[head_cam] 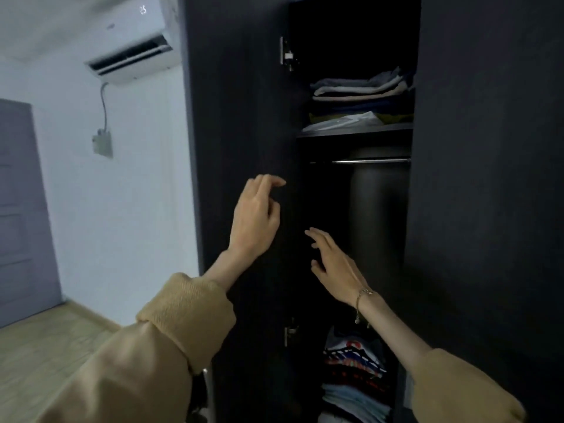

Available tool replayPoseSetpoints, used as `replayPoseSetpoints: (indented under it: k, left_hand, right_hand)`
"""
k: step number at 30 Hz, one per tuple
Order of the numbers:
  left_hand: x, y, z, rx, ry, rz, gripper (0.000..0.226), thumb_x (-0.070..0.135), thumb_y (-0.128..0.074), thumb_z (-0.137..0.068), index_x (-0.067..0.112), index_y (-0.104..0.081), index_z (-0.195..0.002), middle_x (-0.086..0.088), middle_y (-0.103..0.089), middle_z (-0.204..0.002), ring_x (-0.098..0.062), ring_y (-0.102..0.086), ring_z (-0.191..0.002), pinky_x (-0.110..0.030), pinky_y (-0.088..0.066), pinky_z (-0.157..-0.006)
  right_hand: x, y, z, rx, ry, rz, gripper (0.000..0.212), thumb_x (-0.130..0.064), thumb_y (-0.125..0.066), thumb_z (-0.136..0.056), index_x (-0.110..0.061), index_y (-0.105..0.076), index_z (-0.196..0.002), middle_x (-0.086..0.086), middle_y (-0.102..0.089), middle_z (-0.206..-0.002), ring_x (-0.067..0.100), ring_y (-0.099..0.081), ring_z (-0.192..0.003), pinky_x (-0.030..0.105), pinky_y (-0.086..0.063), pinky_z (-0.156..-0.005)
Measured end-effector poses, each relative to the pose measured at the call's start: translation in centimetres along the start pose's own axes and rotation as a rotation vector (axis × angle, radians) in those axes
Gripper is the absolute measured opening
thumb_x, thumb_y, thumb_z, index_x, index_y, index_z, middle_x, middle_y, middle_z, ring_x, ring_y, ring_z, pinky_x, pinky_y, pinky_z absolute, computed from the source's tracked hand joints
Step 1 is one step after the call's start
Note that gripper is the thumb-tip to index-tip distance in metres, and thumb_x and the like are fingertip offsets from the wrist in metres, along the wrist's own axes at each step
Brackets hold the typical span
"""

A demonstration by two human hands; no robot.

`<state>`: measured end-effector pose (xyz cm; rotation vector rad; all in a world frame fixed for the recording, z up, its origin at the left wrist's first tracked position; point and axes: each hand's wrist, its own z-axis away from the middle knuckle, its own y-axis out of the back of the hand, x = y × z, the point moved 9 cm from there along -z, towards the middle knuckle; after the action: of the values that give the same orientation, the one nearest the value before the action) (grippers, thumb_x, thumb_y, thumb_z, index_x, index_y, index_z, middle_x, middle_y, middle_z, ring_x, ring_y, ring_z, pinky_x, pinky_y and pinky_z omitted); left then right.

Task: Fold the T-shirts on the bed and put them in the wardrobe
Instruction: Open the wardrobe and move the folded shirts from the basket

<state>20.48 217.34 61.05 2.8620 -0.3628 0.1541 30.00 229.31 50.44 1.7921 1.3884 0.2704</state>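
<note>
Both hands empty: left hand (256, 218) at wardrobe door (241, 141) edge, right hand (335, 267) spread.

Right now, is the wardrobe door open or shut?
Open. The wardrobe door is swung out to the left, exposing the shelf of folded clothes, the hanging rail and its hinges.

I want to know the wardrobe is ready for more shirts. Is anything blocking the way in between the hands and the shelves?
Nothing visible does. The wardrobe door is swung open at the left, and the left hand and right hand, both empty, reach at the open compartment. The upper shelf already carries folded clothes.
</note>
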Motion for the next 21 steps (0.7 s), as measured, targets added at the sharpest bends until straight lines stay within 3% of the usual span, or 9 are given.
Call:
replayPoseSetpoints:
  k: [4,6,9,11,12,14,17,21]
  left_hand:
    - [-2.7,6.1,-1.9,0.073,-0.092,-0.070,0.037,-0.005,-0.043,-0.080,0.006,-0.057,-0.113,-0.005,-0.058,-0.112,-0.017,-0.048,-0.108,-0.031,-0.041,-0.099]
    - [-3.4,8.2,-2.7,0.121,-0.146,-0.157,0.041,0.001,-0.037,-0.081,0.007,-0.057,-0.116,-0.008,-0.056,-0.121,-0.021,-0.047,-0.118,-0.043,-0.029,-0.113]
    - [-6.1,10.0,-3.7,0.162,-0.126,-0.334,0.046,0.006,-0.040,-0.086,0.011,-0.049,-0.131,-0.012,-0.042,-0.143,-0.028,-0.032,-0.137,-0.050,-0.013,-0.117]
    - [-8.8,10.4,-4.3,0.096,-0.030,-0.207,0.051,0.016,-0.044,-0.095,0.011,-0.031,-0.145,-0.014,-0.024,-0.154,-0.029,-0.022,-0.143,-0.044,-0.015,-0.116]
    - [-9.8,10.2,-4.5,0.026,0.030,-0.059,0.057,0.019,-0.045,-0.098,0.011,-0.020,-0.149,-0.013,-0.018,-0.156,-0.027,-0.024,-0.142,-0.039,-0.022,-0.114]
    - [-11.1,9.4,-4.8,-0.121,0.149,0.201,0.063,0.016,-0.045,-0.100,0.014,-0.008,-0.151,-0.008,-0.026,-0.154,-0.020,-0.044,-0.129,-0.029,-0.039,-0.103]
    - [-11.5,8.6,-5.0,-0.226,0.185,0.297,0.059,0.017,-0.046,-0.099,0.018,-0.016,-0.151,-0.007,-0.046,-0.143,-0.019,-0.055,-0.116,-0.019,-0.044,-0.091]
    - [-12.2,7.8,-5.3,-0.202,0.188,0.386,0.065,0.018,-0.057,-0.094,0.018,-0.024,-0.150,-0.005,-0.052,-0.136,-0.014,-0.057,-0.107,-0.001,-0.042,-0.075]
  right_hand:
    - [-5.9,-3.7,-1.5,-0.006,0.020,-0.130,0.060,-0.020,-0.046,-0.097,-0.023,-0.017,-0.149,-0.013,-0.014,-0.155,-0.002,-0.033,-0.131,0.013,-0.032,-0.100]
    - [-8.4,-4.8,-1.9,0.021,0.035,-0.198,0.061,-0.025,-0.047,-0.097,-0.024,-0.015,-0.150,-0.013,-0.011,-0.156,-0.001,-0.029,-0.135,0.014,-0.027,-0.104]
    - [-11.6,-6.2,-2.6,0.060,0.041,-0.240,0.065,-0.034,-0.047,-0.097,-0.026,-0.011,-0.150,-0.014,-0.003,-0.157,-0.002,-0.016,-0.139,0.015,-0.020,-0.106]
    - [-13.7,-7.0,-3.2,0.063,0.047,-0.222,0.068,-0.039,-0.047,-0.096,-0.026,-0.007,-0.150,-0.015,0.002,-0.157,-0.005,-0.008,-0.138,0.015,-0.017,-0.106]
    - [-14.5,-7.3,-3.6,0.063,0.052,-0.213,0.070,-0.041,-0.047,-0.096,-0.026,-0.006,-0.151,-0.015,0.004,-0.157,-0.006,-0.005,-0.137,0.016,-0.016,-0.106]
    - [-15.9,-7.8,-4.4,0.073,0.047,-0.166,0.074,-0.043,-0.048,-0.094,-0.024,-0.004,-0.151,-0.012,0.003,-0.157,-0.002,-0.005,-0.140,0.020,-0.016,-0.108]
    - [-16.7,-7.7,-5.2,0.162,0.007,-0.032,0.078,-0.044,-0.053,-0.092,-0.018,-0.009,-0.150,-0.002,-0.007,-0.157,0.011,-0.014,-0.142,0.025,-0.026,-0.109]
    - [-17.3,-7.1,-5.8,0.287,-0.011,0.070,0.079,-0.038,-0.059,-0.089,-0.013,-0.015,-0.149,0.004,-0.018,-0.154,0.017,-0.027,-0.137,0.028,-0.043,-0.102]
